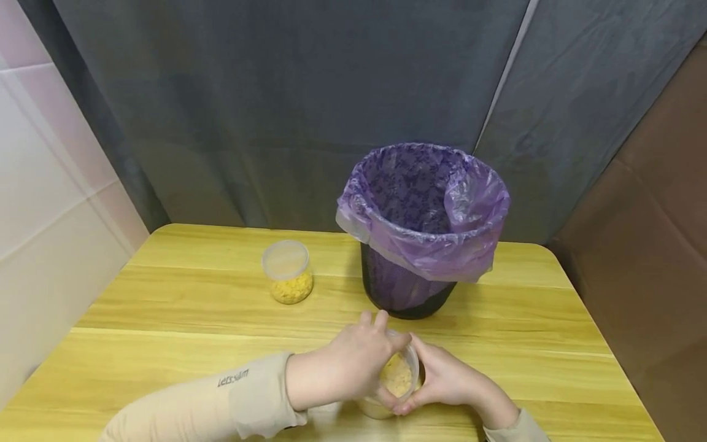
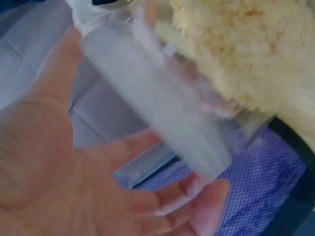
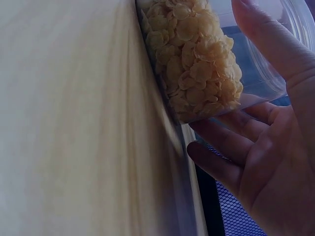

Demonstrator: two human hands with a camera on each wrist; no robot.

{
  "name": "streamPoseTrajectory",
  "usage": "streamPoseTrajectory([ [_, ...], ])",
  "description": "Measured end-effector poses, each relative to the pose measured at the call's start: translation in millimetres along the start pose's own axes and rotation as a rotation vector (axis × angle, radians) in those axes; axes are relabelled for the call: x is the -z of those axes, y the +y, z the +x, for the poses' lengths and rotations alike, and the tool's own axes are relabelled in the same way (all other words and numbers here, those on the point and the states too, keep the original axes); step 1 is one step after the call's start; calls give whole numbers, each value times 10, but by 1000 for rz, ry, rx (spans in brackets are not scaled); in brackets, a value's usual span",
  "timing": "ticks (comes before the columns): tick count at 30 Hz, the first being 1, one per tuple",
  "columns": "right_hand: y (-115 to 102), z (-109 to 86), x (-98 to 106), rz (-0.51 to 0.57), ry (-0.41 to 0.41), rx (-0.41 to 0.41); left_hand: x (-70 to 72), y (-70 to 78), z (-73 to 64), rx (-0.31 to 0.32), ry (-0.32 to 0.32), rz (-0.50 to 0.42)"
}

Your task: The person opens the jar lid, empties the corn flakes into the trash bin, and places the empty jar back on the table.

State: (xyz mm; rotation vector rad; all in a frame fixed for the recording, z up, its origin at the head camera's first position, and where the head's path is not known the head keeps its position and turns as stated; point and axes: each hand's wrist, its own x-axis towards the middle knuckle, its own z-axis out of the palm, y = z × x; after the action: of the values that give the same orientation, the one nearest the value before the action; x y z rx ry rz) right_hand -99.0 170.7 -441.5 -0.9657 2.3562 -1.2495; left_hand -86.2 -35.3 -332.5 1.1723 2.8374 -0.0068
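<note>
My left hand (image 1: 359, 359) and right hand (image 1: 450, 377) close round the near tub (image 3: 206, 64), so I find little way in there. Just beyond, the bin (image 1: 400, 294) blocks a straight far reach, its liner (image 1: 442, 252) jutting out left and right. I could slip between the bin and the far tub (image 1: 288, 276); the table (image 1: 193, 294) also gives room left of that tub and right of the bin. The curtain (image 1: 276, 110) walls off the far side; my left sleeve (image 1: 215, 399) bars the near left.

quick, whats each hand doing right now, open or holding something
Left hand: closed around the top of the clear jar of flakes.
Right hand: holding the same jar by its side.
</note>
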Motion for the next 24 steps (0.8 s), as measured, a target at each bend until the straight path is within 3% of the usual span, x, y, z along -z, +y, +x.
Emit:
streamPoseTrajectory([
  [3, -11, 1, -2, -28, 7, -20, 68, -48, -4, -52, -69, 30],
  [9, -36, -1, 9, -41, 10, -34, 214, -165, -14, -304, -169, 48],
  [11, -43, -4, 6, -49, 14, -41, 242, -187, -19, -352, -198, 40],
  [17, -48, -12, 5, -80, 13, -57, 248, -203, -19, -396, -210, 60],
  [24, -44, -16, 9, -79, 2, -64, 238, -218, -18, -391, -215, 17],
])
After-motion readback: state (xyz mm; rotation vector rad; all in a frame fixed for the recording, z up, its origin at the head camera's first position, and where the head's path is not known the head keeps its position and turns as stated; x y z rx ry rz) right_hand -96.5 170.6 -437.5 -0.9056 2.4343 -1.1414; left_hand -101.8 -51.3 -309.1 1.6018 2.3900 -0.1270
